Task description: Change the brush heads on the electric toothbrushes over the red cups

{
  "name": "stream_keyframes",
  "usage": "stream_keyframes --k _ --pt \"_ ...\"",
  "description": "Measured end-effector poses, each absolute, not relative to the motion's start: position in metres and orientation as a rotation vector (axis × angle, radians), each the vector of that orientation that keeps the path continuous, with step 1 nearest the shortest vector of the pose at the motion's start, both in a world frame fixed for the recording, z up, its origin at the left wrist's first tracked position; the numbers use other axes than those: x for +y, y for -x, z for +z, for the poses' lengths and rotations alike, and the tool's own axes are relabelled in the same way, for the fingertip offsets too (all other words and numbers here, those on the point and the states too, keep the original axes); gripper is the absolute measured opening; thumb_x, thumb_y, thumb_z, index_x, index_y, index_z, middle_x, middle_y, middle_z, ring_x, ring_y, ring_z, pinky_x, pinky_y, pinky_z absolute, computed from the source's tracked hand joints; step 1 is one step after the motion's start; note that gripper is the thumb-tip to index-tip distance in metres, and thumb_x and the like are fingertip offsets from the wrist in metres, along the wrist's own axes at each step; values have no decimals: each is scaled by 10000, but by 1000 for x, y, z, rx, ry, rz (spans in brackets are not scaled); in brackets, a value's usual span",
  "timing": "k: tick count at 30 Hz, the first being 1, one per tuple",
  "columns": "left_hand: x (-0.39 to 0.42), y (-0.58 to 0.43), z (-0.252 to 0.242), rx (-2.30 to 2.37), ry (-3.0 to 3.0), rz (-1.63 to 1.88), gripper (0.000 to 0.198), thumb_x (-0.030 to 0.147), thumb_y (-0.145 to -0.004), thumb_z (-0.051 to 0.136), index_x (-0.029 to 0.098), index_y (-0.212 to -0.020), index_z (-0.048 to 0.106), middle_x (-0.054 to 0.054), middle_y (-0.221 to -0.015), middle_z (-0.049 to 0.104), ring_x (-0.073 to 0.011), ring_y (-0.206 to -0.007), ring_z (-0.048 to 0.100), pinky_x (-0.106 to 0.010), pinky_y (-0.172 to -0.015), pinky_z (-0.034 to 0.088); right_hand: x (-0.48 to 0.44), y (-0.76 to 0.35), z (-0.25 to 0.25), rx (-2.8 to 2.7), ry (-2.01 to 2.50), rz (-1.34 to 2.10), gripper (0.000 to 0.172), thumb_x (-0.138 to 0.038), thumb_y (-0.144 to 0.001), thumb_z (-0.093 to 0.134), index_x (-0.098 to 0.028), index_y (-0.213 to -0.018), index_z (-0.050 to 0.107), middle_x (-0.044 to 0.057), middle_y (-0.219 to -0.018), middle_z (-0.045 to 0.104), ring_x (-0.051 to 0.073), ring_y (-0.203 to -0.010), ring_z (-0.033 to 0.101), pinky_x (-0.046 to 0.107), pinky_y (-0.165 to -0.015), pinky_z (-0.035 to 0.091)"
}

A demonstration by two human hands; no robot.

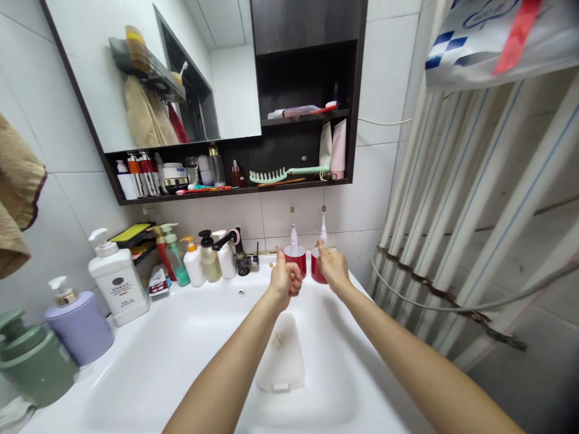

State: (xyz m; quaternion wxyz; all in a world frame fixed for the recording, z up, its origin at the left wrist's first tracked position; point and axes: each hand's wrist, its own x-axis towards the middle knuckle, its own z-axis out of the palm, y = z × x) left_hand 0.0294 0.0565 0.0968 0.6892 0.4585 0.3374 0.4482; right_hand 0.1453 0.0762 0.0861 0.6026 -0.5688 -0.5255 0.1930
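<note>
Two red cups stand on the back rim of a white sink (pixel 149 361), each with an electric toothbrush upright in it. My left hand (pixel 284 280) is curled shut in front of the left red cup (pixel 296 259), thumb up; what it holds, if anything, is hidden. My right hand (pixel 332 265) is wrapped round the right red cup (pixel 318 268), below its toothbrush (pixel 324 228). The other toothbrush (pixel 294 238) rises behind my left hand.
A black tap (pixel 235 247) and several pump bottles (pixel 194 259) line the sink's back left. A white bottle (pixel 118 280), a lilac one (pixel 79 322) and a green one (pixel 31 358) stand left. Mirror cabinet shelves hold toiletries and a green comb (pixel 275 175). Striped curtain (pixel 474 211) hangs right.
</note>
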Motion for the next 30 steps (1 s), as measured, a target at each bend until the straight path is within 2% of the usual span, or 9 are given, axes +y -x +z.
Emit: stream_keyframes --k 2,5,7,11,16,20,23,26,30 --pt "59 -29 79 858 -1018 990 588 677 -544 142 152 -341 313 33 -223 270 -27 -222 196 -172 -325 55 93 -163 76 -1173 1464 286 340 -473 -592 409 -183 -421 365 28 -554 454 167 -629 459 254 -517 318" --pt "60 -25 56 992 -1003 942 571 671 -541 183 150 -354 325 38 -230 278 -27 -228 204 -171 -335 67 112 -183 61 -1194 1618 167 201 -351 -491 553 -172 -555 489 68 -822 465 211 -808 430 282 -620 321" --pt "59 -22 46 1043 -996 922 553 659 -541 225 146 -373 344 40 -248 299 -25 -236 217 -170 -340 84 119 -191 52 -1269 1690 140 159 -281 -470 575 -174 -574 522 57 -821 471 199 -785 448 275 -624 328" --pt "59 -16 39 1045 -1010 956 500 610 -562 294 136 -467 419 36 -327 374 -32 -273 284 -172 -346 152 113 -198 44 -1423 1774 63 92 -254 -551 514 -169 -576 541 39 -734 489 172 -730 471 258 -616 339" --pt "57 -7 40 1033 -1141 1130 347 472 -607 388 133 -580 461 9 -483 463 -58 -396 405 -186 -394 263 68 -197 48 -1621 1802 -13 118 -280 -582 494 -176 -606 546 62 -842 485 193 -785 473 281 -651 343" --pt "55 -7 41 1022 -1275 1232 222 345 -615 452 138 -676 503 -43 -686 540 -98 -600 483 -213 -534 346 31 -174 42 -1787 1766 31 156 -327 -585 497 -188 -637 544 78 -927 468 214 -891 442 284 -691 347" --pt "57 -7 36 998 -1293 1246 209 258 -581 517 147 -758 517 -46 -780 557 -108 -711 487 -209 -635 348 15 -145 30 -1918 1658 115 157 -316 -600 490 -183 -667 539 90 -974 452 207 -931 427 282 -726 343" --pt "60 1 24 993 -1305 1240 181 233 -563 534 137 -717 533 -26 -676 567 -106 -632 487 -215 -603 357 8 -117 17 -1988 1587 210 143 -312 -615 478 -185 -657 530 83 -1001 443 196 -908 448 287 -725 350" --pt "64 18 3 1028 -1265 1291 99 218 -572 508 131 -616 525 19 -509 506 -79 -494 436 -200 -512 341 8 -92 3 -2032 1553 275 121 -286 -628 468 -190 -675 524 76 -1049 415 179 -859 478 284 -687 368"
